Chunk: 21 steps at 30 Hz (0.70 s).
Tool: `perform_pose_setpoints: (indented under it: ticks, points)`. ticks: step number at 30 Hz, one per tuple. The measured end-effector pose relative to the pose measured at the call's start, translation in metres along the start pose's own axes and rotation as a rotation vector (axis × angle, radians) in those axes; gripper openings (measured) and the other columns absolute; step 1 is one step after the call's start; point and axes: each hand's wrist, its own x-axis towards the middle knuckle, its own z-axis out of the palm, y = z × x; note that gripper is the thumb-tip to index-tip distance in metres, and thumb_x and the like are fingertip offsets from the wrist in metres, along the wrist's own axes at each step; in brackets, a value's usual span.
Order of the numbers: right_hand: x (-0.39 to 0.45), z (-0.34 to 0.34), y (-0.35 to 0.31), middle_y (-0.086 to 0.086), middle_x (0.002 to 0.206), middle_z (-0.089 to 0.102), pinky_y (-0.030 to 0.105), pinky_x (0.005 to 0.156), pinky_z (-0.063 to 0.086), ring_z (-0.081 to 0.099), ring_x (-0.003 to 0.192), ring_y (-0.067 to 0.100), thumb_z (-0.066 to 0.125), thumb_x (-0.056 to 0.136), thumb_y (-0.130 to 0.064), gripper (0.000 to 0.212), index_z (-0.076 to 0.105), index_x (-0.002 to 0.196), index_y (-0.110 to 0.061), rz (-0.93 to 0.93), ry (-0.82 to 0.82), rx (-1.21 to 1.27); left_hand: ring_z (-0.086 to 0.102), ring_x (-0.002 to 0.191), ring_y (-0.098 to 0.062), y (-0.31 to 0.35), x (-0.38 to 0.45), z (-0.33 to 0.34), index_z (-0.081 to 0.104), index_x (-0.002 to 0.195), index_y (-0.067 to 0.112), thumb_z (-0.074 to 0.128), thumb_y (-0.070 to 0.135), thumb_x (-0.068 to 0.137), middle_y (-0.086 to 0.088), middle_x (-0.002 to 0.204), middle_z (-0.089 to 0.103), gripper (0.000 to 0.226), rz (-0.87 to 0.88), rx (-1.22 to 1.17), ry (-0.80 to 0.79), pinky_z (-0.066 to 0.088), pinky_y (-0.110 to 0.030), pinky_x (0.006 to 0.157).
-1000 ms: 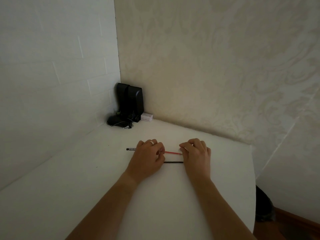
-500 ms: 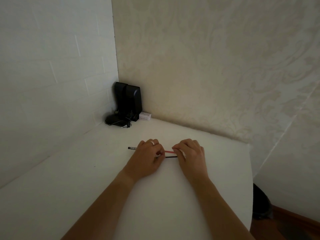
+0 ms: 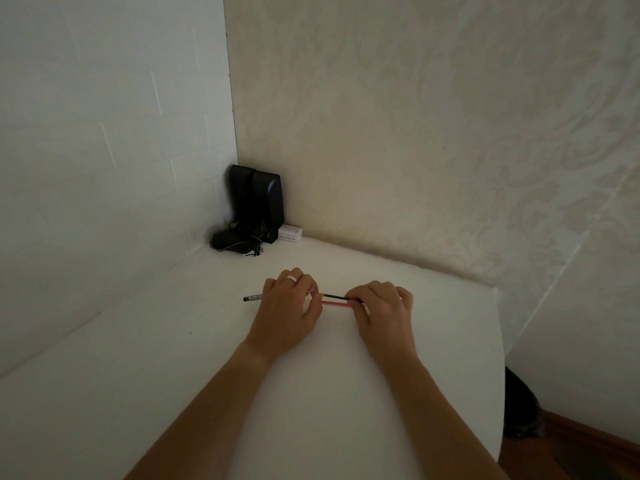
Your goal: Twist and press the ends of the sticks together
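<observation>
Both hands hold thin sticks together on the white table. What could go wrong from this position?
The black stick and red stick are thin and round; pinched between the left hand and right hand, one might slip free and roll. The right hand is fairly near the table edge, so a loose stick might fall to the floor.

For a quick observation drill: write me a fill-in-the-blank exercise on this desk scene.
1. Both hands hold thin sticks, one black and one ___.
2. The ring sits on the ___ hand.
3. The speakers stand in the table's far ___.
4. The small box beside the speakers is ___.

Missing words: red; left; corner; white
</observation>
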Motion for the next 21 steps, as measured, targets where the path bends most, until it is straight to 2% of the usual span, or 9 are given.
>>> perform_pose_setpoints:
  ticks: [8, 21]
  points:
    - [-0.0003, -0.004, -0.0007, -0.011, 0.088, 0.064, 0.038, 0.089, 0.036, 0.056, 0.081, 0.015, 0.07, 0.089, -0.014, 0.011, 0.07, 0.088, -0.025, 0.031, 0.096, -0.016, 0.051, 0.085, -0.014, -0.0025, -0.0005, 0.0045, 0.06, 0.088, 0.021, 0.041, 0.033, 0.09, 0.008, 0.087, 0.054, 0.022, -0.033, 0.061, -0.005, 0.037, -0.035, 0.075]
    - [-0.0009, -0.0049, -0.0014, -0.013, 0.089, 0.063, 0.036, 0.09, 0.034, 0.055, 0.083, 0.013, 0.069, 0.088, -0.013, 0.014, 0.07, 0.09, -0.027, 0.008, 0.068, 0.014, 0.051, 0.086, -0.013, -0.0051, 0.0003, 0.0052, 0.058, 0.089, 0.023, 0.035, 0.035, 0.095, 0.009, 0.088, 0.053, 0.026, -0.056, 0.025, -0.021, 0.038, -0.037, 0.077]
